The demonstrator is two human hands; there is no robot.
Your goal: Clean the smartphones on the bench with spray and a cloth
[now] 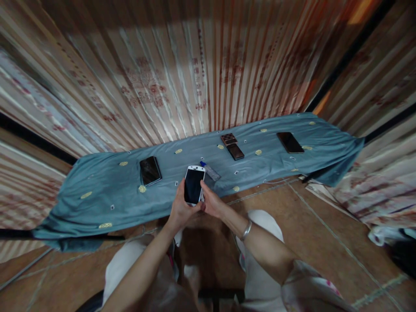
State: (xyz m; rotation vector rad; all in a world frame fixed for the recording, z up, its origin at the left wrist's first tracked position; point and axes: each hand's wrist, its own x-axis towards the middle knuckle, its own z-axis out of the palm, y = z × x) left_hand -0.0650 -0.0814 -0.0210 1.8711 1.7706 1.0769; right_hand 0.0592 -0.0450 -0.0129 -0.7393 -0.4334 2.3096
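**No words that can be read**

The striped curtain point(182, 82) behind the blue cloth point(97, 190) has red marks printed on it. Some run down in a line, like writing, and some sit near a red flower picture. They are too blurry and too small to read. The white phone point(194, 185) has a dark screen with nothing showing on it. The other phones on the cloth show no words or numbers either.
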